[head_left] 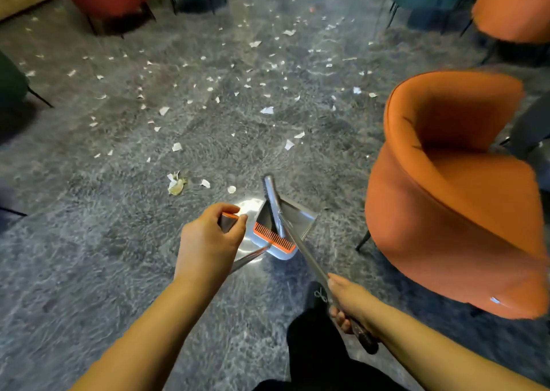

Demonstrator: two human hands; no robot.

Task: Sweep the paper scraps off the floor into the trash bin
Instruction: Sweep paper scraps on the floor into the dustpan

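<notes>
— Scraps first: paper scraps are lying scattered across the grey floor, thickest toward its far edge, with a crumpled wad lying nearest us. We are judging them feather-light and flimsy, likely to skitter ahead of the bristles rather than roll.

— And we are holding both tools in the head view. Our left hand is curling round the top of the dustpan handle, thumb and fingers clenched on it; our right hand is wrapping the broom handle low on its dark grip.

— Both shafts are looking stiff, smooth and light, so we are thinking a firm hold near the ends is suiting them.

— The dustpan is sitting on the floor just beside the orange chair, with the broom head resting in it.

— What are we missing?

— No trash bin is showing anywhere. The bristles are hidden behind the pan's wall, the frame is blurring at its edges, and we are unable to tell whether the pan is holding any paper.
</notes>
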